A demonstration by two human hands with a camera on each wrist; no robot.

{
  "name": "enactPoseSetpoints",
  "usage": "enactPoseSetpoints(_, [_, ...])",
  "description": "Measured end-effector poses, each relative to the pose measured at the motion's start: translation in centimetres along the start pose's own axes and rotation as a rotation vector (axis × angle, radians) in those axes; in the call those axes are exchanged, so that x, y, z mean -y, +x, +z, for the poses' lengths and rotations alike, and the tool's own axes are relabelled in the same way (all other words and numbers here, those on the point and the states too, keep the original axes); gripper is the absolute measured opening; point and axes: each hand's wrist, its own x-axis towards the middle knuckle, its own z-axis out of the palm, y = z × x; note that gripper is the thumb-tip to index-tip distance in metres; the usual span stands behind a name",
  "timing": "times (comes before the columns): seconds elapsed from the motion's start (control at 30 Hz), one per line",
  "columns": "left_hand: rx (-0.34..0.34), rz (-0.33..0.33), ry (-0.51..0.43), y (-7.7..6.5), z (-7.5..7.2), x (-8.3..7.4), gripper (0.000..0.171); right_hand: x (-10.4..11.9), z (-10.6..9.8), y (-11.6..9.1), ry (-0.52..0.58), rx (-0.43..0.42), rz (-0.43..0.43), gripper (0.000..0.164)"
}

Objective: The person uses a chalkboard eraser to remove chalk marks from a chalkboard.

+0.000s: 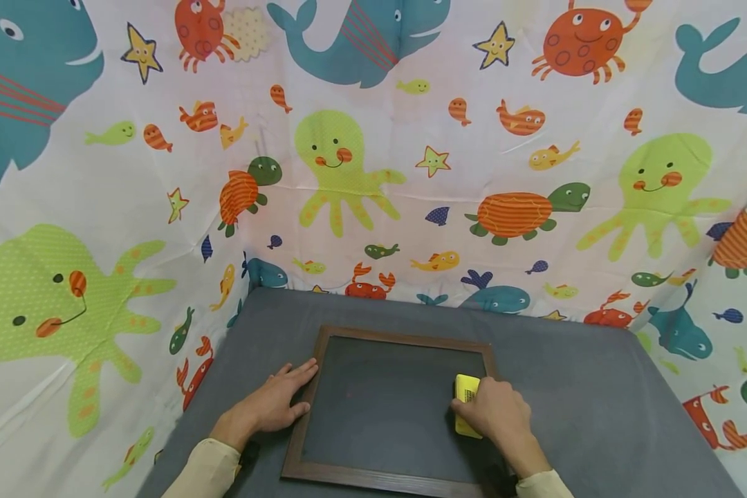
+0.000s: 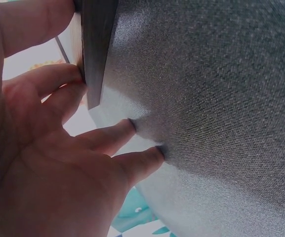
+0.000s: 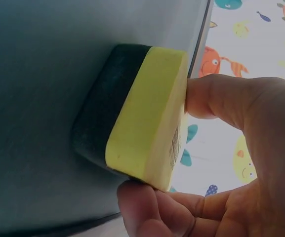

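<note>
A framed blackboard (image 1: 380, 408) with a brown wooden rim lies flat in front of me. My right hand (image 1: 499, 417) pinches a yellow-and-black board eraser (image 1: 465, 389) near the board's right side. In the right wrist view, the thumb lies on one side of the eraser (image 3: 147, 108) and fingertips on another, with its black layer against the dark board. My left hand (image 1: 270, 404) touches the left rim with fairly straight fingers. The left wrist view shows the thumb and two fingers at the frame's edge (image 2: 97, 44), while two other fingertips press the grey cloth.
Grey cloth (image 1: 573, 408) covers the table around the board. White fabric printed with sea animals (image 1: 386, 180) hangs behind the table and along both sides. Dark bands are partly visible at both wrists, by the light sleeves (image 1: 207, 470).
</note>
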Motion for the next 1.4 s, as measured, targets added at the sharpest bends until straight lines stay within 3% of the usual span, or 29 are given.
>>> enactPoseSetpoints(0.73, [-0.004,-0.002,0.0,-0.1,-0.3,0.4,0.075,2.3,0.2,0.0,-0.038,-0.031,-0.077,0.051])
enactPoseSetpoints(1.4, [-0.007,-0.003,0.004,0.2,0.4,0.4,0.075,9.7,2.8,-0.5,-0.028,-0.09,-0.202,0.045])
